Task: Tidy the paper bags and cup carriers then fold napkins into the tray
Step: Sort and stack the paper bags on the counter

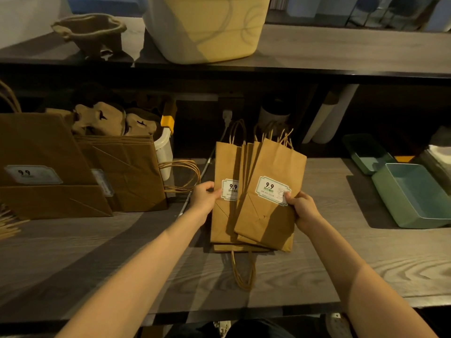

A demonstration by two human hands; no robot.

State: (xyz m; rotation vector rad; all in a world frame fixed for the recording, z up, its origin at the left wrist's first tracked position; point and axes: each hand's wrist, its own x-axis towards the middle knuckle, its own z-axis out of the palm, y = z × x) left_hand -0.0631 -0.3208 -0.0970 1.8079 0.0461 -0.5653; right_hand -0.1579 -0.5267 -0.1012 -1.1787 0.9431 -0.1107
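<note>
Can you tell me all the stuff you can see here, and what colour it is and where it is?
small paper bags: several, brown with white labels, fanned out in the middle of the table
big paper bags: several, brown, stacked at the left
cup carriers: a few, brown, behind the big bags
cup carrier: one, grey-brown, upper shelf at the left
tub: one, pale yellow, upper shelf
trays: two, green, at the right
table: one, grey wood
left hand: one, holds the left edge of the small bags
right hand: one, pinches the right edge of the small bags
</note>
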